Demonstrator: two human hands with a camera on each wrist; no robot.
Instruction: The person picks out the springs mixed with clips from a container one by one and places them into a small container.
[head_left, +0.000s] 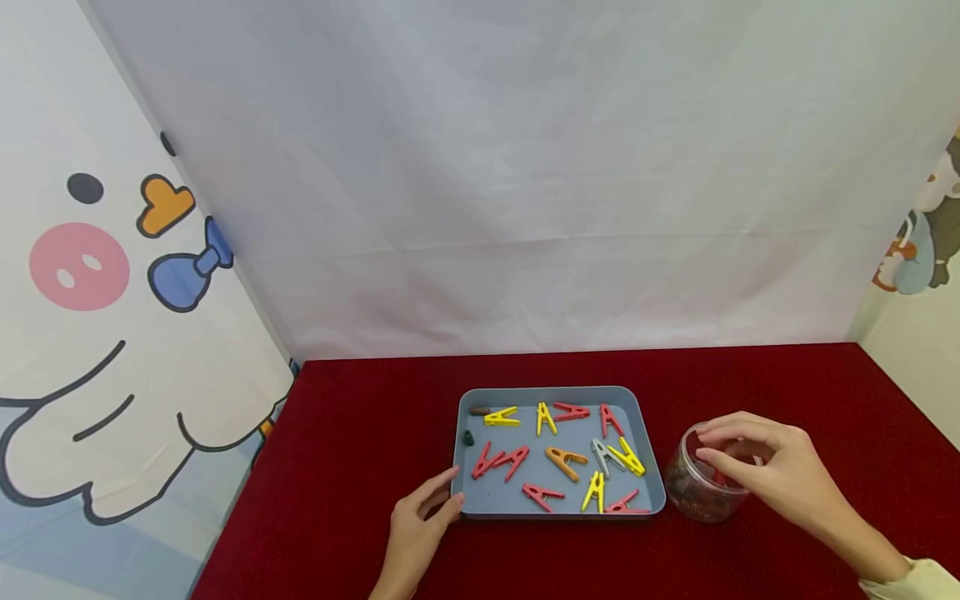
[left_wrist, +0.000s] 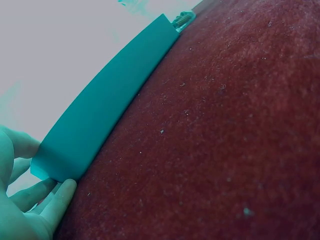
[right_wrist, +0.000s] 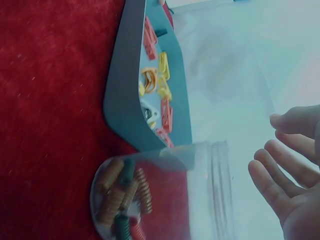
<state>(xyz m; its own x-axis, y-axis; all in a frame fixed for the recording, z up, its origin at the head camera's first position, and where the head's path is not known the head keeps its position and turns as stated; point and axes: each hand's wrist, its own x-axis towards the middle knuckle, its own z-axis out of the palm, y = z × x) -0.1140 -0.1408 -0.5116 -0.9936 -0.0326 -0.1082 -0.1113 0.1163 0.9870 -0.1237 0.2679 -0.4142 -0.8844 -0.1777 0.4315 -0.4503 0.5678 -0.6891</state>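
Note:
In the head view my left hand (head_left: 420, 517) rests its fingertips against the left edge of a blue-grey tray (head_left: 495, 508). The left wrist view shows thumb and fingers touching the tray's outer corner. Inside lie red, yellow, orange and grey clothespins (head_left: 566, 462), a brown spring (head_left: 480, 411) and a small dark green piece (head_left: 468, 437). My right hand (head_left: 772, 467) hovers over the mouth of a clear jar (head_left: 705, 504), its fingers relaxed and apart in the right wrist view, with nothing between them. Brown, green and red springs (right_wrist: 111, 202) lie at the jar's bottom.
A dark red cloth (head_left: 360, 433) covers the table. The jar stands close beside the tray's right end. White curtain (head_left: 525, 208) rises behind the table, and a cartoon-printed sheet (head_left: 97, 333) hangs on the left.

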